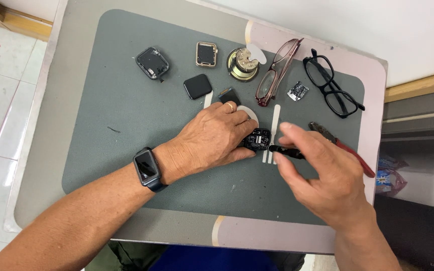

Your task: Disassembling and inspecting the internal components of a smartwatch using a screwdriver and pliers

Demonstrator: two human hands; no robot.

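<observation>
Centrally on the grey mat (126, 110) of the bench (41, 165): a small opened watch body (258, 139), dark, its innards exposed, pinned flat under the fingertips of the left hand (212, 138), which wears a ring and, at the wrist, a dark smartwatch (146, 168). Right hand (322, 173) just beside it, fingers closed on a slim black tool (285, 150) whose tip points at the body's edge; hands near each other, not touching. Probably light, rigid in the casing yet fragile inside, with fine parts and thin cables likely to tear; smooth enough to skid on the mat, so best held by the outer rim and pressed down, never on the open interior. Further back on the mat: a dark empty watch case (152, 63), a gold-rimmed watch case (206, 54), a loose black screen panel (197, 86), a round brass-coloured speaker part (242, 64), a small circuit board (297, 91). Also reddish-brown spectacles (276, 73), black spectacles (331, 85) and red-handled pliers (345, 148) to the right. Beyond the bench's right edge, lower down, a crumpled packet (390, 176) in red, blue and white, print too small to tell. No labels or signs otherwise visible.
</observation>
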